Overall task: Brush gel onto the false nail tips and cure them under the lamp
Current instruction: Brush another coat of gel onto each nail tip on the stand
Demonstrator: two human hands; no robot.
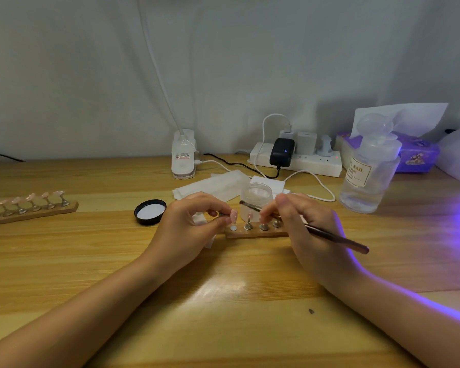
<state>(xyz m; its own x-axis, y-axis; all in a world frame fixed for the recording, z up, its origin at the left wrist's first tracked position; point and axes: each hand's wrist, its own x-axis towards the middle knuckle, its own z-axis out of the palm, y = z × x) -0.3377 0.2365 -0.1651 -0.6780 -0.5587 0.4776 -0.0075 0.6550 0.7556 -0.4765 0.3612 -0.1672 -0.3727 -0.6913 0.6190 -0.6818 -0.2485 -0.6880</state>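
Wooden table (91, 261), white wall behind; left hand (186, 229) pinches nail tip (233, 215); right hand (303, 221) grips brush (335, 237).

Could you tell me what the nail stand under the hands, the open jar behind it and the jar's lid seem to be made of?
The nail stand looks like a bare wooden strip, matt and grained, carrying shiny metal pegs. The open jar seems frosted translucent plastic, though it could be glass. Its lid looks like glossy black plastic with a white liner inside.
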